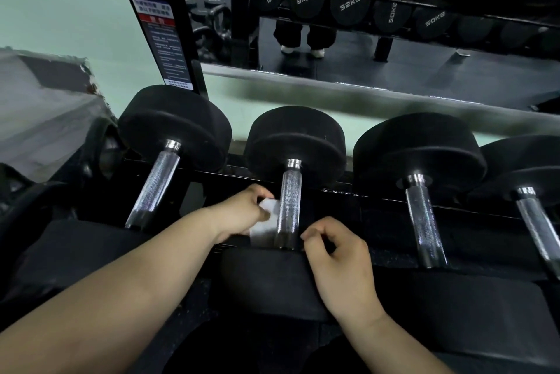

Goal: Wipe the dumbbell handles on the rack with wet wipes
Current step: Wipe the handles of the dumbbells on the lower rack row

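Our left hand (242, 211) pinches a wet wipe (268, 223) against the second dumbbell handle (290, 207); our right hand (338, 258) curls beside it, grip unclear. Next we likely wrap and rub lengthwise.

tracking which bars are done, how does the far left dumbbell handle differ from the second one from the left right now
The far left handle is bare; the second handle has a white wipe held against its left side by the left hand. In this view the far left handle slants left; the second handle runs nearly straight. Both are knurled chrome with black round heads.
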`<state>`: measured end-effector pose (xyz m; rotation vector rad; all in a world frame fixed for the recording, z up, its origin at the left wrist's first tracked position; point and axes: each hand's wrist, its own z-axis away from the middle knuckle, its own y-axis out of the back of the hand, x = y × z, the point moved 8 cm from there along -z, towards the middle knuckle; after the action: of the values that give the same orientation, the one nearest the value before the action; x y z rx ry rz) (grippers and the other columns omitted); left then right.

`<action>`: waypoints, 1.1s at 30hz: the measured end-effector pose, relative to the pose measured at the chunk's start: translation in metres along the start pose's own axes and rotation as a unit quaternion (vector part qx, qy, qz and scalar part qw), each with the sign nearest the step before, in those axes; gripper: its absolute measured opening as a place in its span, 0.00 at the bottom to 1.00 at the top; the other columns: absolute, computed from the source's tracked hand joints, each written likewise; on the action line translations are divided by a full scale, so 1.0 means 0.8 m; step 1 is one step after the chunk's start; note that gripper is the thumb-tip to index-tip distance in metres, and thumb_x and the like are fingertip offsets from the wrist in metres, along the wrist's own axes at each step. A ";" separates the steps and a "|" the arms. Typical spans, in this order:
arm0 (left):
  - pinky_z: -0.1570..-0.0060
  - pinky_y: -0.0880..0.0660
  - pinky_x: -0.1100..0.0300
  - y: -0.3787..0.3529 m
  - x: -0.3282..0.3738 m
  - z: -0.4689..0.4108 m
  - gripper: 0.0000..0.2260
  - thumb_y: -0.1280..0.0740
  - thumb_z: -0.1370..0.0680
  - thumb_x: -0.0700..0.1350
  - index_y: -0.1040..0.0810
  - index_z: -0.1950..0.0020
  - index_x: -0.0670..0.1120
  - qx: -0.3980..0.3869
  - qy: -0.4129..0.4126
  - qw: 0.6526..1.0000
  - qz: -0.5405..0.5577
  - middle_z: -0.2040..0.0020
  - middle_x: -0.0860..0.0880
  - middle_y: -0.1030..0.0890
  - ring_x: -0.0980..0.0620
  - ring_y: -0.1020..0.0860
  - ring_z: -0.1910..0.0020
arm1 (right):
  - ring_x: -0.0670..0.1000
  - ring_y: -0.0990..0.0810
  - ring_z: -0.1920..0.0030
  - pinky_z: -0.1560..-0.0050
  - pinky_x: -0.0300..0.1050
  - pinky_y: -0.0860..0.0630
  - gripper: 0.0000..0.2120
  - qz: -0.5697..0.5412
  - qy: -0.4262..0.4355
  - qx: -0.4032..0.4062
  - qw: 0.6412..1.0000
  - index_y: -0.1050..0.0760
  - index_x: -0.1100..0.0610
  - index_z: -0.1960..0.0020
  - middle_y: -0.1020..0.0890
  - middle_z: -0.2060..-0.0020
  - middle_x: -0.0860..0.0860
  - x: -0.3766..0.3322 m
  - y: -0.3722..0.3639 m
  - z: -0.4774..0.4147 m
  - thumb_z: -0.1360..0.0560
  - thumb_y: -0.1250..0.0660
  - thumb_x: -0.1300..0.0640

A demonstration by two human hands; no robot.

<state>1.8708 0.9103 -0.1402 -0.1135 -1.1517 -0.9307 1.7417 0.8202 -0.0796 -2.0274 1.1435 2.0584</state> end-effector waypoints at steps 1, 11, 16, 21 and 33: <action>0.66 0.34 0.65 0.003 -0.002 0.006 0.12 0.40 0.24 0.34 0.30 0.43 0.47 0.000 -0.003 1.000 -0.031 0.54 0.49 0.28 0.55 0.30 0.58 | 0.43 0.25 0.65 0.64 0.34 0.31 0.09 0.003 -0.005 -0.004 1.000 0.27 0.52 0.68 0.22 0.68 0.45 0.001 -0.001 0.000 0.29 0.37 0.58; 0.44 0.28 0.61 0.078 0.038 0.099 0.16 0.38 0.24 0.33 0.32 0.42 0.50 0.066 -0.113 0.983 0.127 0.49 0.46 0.20 0.50 0.23 0.48 | 0.39 0.26 0.53 0.53 0.31 0.29 0.13 -0.106 -0.145 -0.180 0.967 0.34 0.48 0.46 0.24 0.52 0.41 -0.018 -0.033 -0.038 0.28 0.34 0.54; 0.66 0.30 0.78 0.116 0.029 0.137 0.16 0.34 0.26 0.33 0.34 0.55 0.55 0.239 -0.171 0.949 0.112 0.60 0.54 0.22 0.60 0.25 0.59 | 0.50 0.21 0.46 0.40 0.48 0.26 0.14 -0.166 -0.122 -0.361 0.910 0.27 0.53 0.41 0.19 0.47 0.50 -0.062 -0.090 -0.039 0.26 0.38 0.52; 0.60 0.32 0.80 0.138 0.008 0.173 0.13 0.33 0.26 0.38 0.33 0.50 0.52 0.314 -0.198 0.928 -0.018 0.56 0.60 0.24 0.66 0.26 0.57 | 0.51 0.20 0.50 0.48 0.43 0.25 0.11 -0.093 -0.100 -0.361 0.923 0.26 0.56 0.46 0.20 0.51 0.52 -0.079 -0.137 -0.040 0.28 0.35 0.63; 0.66 0.40 0.74 0.185 -0.029 0.211 0.12 0.42 0.31 0.50 0.22 0.66 0.46 0.481 -0.176 0.834 -0.204 0.66 0.54 0.22 0.57 0.31 0.61 | 0.57 0.28 0.48 0.54 0.46 0.35 0.12 0.218 0.280 -0.152 0.923 0.30 0.63 0.43 0.26 0.45 0.58 -0.178 -0.213 -0.090 0.26 0.43 0.65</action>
<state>1.8460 1.1051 -0.0298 0.8451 -1.9223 -0.5961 1.9099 0.9724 -0.0254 -2.8694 1.5594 1.9735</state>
